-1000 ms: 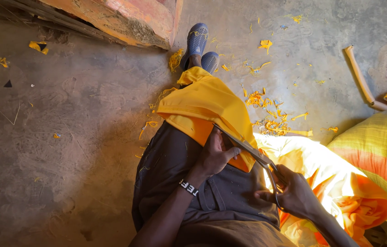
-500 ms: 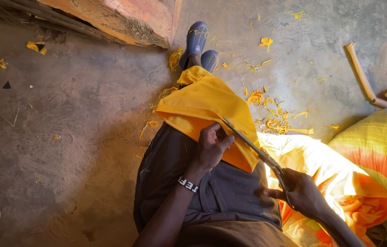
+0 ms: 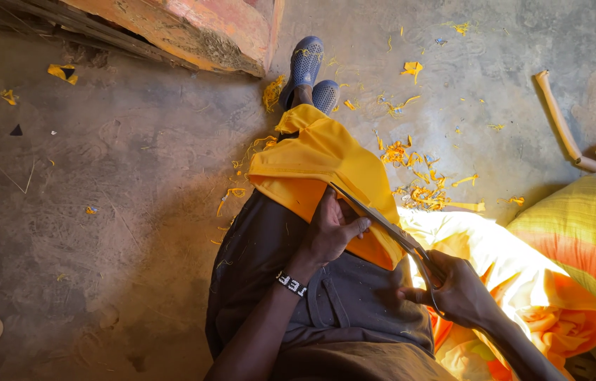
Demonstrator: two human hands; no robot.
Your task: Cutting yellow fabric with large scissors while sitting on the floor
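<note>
The left hand point(image 3: 330, 233) lies on the yellow cloth point(image 3: 319, 166) draped over the knees, its fingers point(image 3: 354, 227) pressed together on the fabric just beside the blades of the scissors point(image 3: 382, 227), which the right hand point(image 3: 457, 289) holds with fingers clamped through the handles. Beyond the fingertips, yellow scraps point(image 3: 418, 187) litter the concrete floor point(image 3: 100, 176) near two grey-blue shoes point(image 3: 310, 74). Right of the scissor hand lie a striped yellow-and-orange sack point(image 3: 580, 236) and a heap of pale yellow-orange fabric point(image 3: 517, 282), with a bent tan tube point(image 3: 559, 120) farther off.
</note>
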